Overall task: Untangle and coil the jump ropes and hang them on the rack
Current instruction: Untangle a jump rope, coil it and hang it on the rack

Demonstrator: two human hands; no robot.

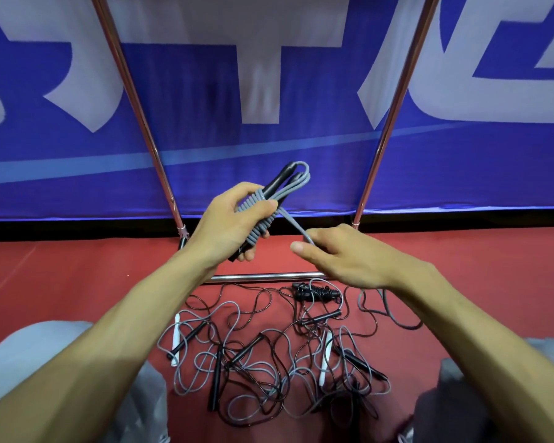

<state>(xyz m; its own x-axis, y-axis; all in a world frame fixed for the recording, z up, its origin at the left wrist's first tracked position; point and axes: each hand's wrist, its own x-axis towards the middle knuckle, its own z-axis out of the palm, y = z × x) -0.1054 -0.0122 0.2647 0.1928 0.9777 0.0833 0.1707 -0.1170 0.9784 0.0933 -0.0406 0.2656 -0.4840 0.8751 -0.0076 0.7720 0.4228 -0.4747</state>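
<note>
Centre frame, the left hand [227,219] has its fingers curled round the grey rope [259,215], which is wound in tight turns about its black handles, with the thumb pressed on the turns. The right hand [343,257] seems to pinch the loose tail [293,223] between thumb and forefinger, though the contact itself is partly hidden.

The main risk is slack. If the tail slips from that pinch, or the thumb lifts, the turns could spring loose and the coil would need winding again. A tail left untucked may also unwind once the rope hangs on the rack [135,100].

In the lower centre the pile [269,356] of grey and black ropes lies knotted together on the red floor [61,266], with a wound black bundle [317,292] at its upper edge. A dropped tail could snag in it. The rack's poles rise at upper left and upper right before a blue banner [269,148]. Nothing stands between the hands and the rack.
</note>
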